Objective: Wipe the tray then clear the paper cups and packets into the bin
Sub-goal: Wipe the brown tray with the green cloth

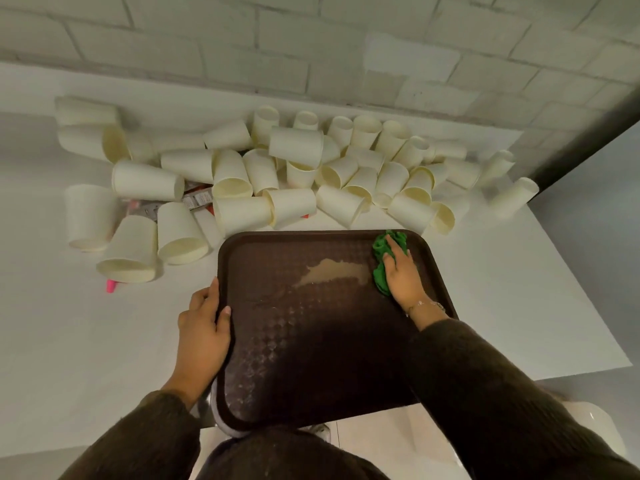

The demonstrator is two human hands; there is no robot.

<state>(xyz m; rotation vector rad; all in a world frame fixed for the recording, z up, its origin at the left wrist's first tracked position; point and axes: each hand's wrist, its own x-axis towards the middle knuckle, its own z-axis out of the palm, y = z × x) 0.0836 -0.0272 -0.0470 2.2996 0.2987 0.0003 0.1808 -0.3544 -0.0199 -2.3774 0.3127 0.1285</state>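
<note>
Brown tray (311, 341) sits on white table (69, 341), near edge overhanging twd the person. L hand (202, 336) grips its left rim, thumb hooked over the lip. R hand (403, 275), fingers straight, presses green cloth (381, 245) flat in far-right corner. Tan smear (332, 271) mid-tray. Paper cups (294, 143) heaped just behind the tray. Packets (197, 199), prob. sachets, lie mostly hidden among the left cups.

A single wide-angle camera is riding on the person's head, looking steeply down and forward over the dark brown plastic tray (311, 341) close below, and taking in the white table (69, 341) out to the pale brick wall (311, 46) beyond.
</note>
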